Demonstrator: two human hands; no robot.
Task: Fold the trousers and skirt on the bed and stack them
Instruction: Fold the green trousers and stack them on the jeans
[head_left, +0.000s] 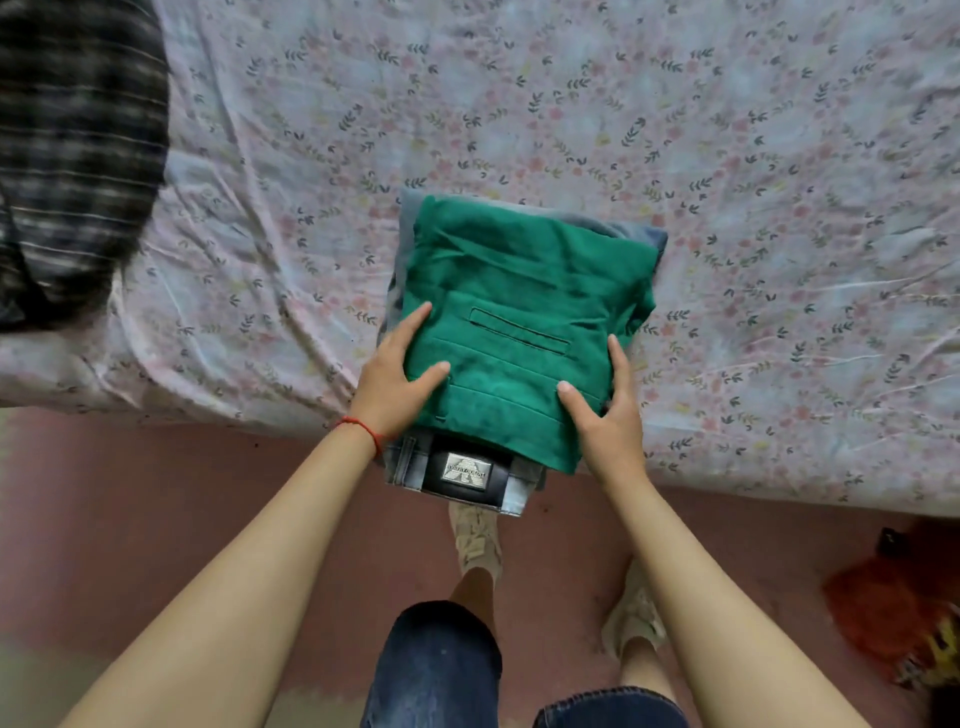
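A folded green garment with a welt pocket lies on top of folded blue jeans, whose waistband and black patch stick out over the bed's near edge. My left hand holds the stack's left side, thumb on the green cloth and fingers along its edge. My right hand holds the right side the same way, with its thumb on top. The stack sits on the flowered sheet at the bed's front edge.
A dark striped cloth lies at the bed's far left. Below the bed edge is pinkish floor with my legs and shoes. An orange object sits on the floor at right.
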